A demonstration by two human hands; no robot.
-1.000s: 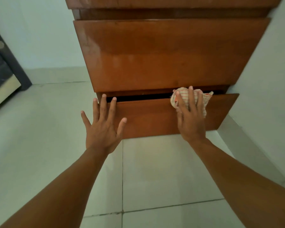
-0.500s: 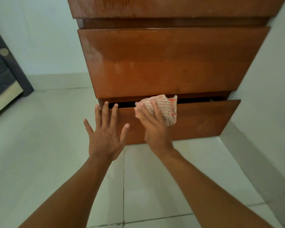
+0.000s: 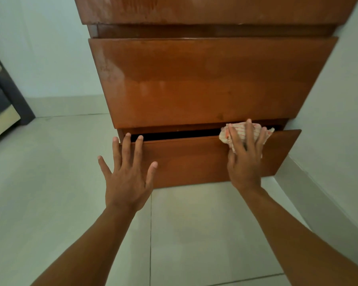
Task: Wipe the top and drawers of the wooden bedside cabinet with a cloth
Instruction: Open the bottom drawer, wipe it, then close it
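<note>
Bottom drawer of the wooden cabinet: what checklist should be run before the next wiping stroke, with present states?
1. White, red-striped cloth lies under the flat right hand: ok.
2. Cloth sits on the top edge of the brown wooden bottom drawer: ok.
3. Drawer pulled out slightly, dark gap showing: ok.
4. Left hand, fingers spread, steadies the drawer's left end: ok.
5. Left fingertips clear of the gap: cannot tell.
6. Drawer front free of dust: cannot tell.
</note>
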